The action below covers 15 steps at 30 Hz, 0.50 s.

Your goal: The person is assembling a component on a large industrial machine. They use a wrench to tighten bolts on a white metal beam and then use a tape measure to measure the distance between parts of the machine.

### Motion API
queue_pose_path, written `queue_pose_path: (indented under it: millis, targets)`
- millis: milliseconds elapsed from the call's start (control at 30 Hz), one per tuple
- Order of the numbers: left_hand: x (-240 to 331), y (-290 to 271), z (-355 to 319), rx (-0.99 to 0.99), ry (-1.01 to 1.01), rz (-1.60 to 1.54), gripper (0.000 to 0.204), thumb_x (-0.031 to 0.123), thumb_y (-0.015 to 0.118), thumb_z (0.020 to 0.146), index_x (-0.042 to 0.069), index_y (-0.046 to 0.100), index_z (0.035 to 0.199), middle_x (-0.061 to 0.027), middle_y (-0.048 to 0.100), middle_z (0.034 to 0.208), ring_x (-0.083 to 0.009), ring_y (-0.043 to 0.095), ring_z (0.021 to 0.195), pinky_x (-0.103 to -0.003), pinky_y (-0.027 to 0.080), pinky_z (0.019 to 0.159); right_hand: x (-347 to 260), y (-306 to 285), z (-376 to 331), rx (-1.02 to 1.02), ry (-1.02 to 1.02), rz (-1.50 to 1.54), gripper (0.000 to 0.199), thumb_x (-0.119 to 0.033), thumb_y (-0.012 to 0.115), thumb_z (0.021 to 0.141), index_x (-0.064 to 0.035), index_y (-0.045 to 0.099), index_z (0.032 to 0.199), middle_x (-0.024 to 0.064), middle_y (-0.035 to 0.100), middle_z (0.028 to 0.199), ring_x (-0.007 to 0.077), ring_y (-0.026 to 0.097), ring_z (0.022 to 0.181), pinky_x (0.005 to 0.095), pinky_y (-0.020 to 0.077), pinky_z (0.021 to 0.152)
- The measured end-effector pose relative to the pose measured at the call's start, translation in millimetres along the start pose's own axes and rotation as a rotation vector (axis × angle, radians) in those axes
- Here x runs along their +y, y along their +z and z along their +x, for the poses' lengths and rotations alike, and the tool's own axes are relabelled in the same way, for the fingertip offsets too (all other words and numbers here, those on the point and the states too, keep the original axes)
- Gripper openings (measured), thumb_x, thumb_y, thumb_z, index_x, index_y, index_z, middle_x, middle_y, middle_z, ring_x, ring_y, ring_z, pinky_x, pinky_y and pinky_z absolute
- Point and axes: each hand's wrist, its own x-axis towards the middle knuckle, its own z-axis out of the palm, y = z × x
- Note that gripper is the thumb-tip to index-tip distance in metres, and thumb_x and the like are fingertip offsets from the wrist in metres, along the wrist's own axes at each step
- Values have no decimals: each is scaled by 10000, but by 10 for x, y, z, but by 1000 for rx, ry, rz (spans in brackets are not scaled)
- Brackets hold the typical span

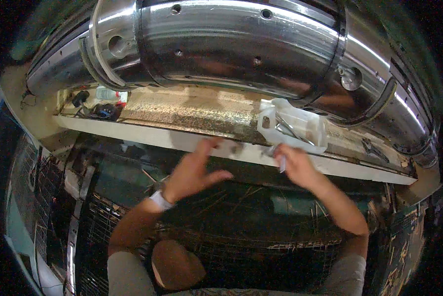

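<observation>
Large polished metal cylinder [241,44], clear bottle [108,93], black tool [103,111], wrench [374,148], wire mesh [231,246]

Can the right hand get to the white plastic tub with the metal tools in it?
Probably yes. The right hand is just below the white tub on the ledge, nothing lies between them, and the tub's top is open. The hand already holds a small metal piece, though.

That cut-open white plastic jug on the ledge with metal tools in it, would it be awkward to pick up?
Probably. The cut-open white plastic jug looks thin-walled, so it would likely flex when squeezed. The long metal tools inside probably make it heavier than it looks, and they lie slanted, so they may slide and shift its balance if it tilts.
</observation>
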Motion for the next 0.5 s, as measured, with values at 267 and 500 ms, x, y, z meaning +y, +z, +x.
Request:
queue_pose_path:
  millis: [267,500]
  targets:
    - [443,162,179,-250,76,-304,1091,305,806,597,76,85,1383,-206,422,1152,-322,513,1031,-387,437,842,-475,581,59,-153,156,453,425,-48,617,760,-21,438,1145,142,560,945,230,565,858,337,462,757]
    - [491,-86,214,-428,64,-360,1059,290,788,633,72,75,1386,-200,425,1155,-299,565,944,-358,468,763,-714,462,148,-158,-12,340,315,-46,625,736,-21,458,1001,123,565,825,225,587,748,309,462,688]
